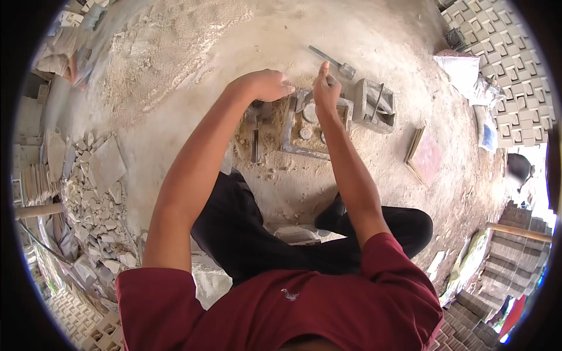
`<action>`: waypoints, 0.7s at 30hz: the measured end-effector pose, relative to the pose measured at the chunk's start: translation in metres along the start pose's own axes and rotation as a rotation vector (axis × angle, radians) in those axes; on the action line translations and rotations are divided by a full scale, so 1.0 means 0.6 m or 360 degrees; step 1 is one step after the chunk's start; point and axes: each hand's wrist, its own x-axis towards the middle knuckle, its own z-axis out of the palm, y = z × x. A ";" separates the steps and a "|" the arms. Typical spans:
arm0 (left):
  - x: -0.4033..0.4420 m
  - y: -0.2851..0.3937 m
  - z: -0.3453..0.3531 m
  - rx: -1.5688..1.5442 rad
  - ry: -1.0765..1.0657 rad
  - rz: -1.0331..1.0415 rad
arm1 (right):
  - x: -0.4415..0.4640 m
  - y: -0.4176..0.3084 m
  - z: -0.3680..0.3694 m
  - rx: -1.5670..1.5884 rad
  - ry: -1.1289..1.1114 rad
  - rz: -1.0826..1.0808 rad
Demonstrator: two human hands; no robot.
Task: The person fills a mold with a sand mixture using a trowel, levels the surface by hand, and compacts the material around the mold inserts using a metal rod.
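Note:
A square grey mould frame (304,153) lies on the dusty ground in front of me, with round grey discs (305,134) and sandy material inside. My left hand (271,86) is at its far left corner, fingers curled together; whatever they grip is hidden. Over the frame's far right side is my right hand (327,92), its fingers closed and thumb pointing up. I cannot make out what it grips. Part of the frame is covered by my right forearm. Left of the frame, a narrow dark metal bar (255,146) rests on the ground.
A grey box (374,123) with rods inside stands right of the frame. Beyond it lies a hammer-like tool (346,71). A pinkish square board (425,155) sits farther right. Broken rubble (96,193) is heaped left; patterned blocks (515,76) are stacked at far right.

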 end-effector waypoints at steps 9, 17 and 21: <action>-0.003 0.011 -0.006 -0.0076 -0.0038 0.0004 | -0.088 0.001 -0.027 -0.0127 0.0117 -0.0113; 0.011 0.000 0.030 -0.0063 -0.0061 0.0150 | -0.120 0.023 -0.029 -0.0145 -0.0183 0.0054; 0.033 0.010 0.026 -0.0189 0.0190 0.0222 | -0.124 0.035 -0.020 -0.0405 0.0201 -0.0474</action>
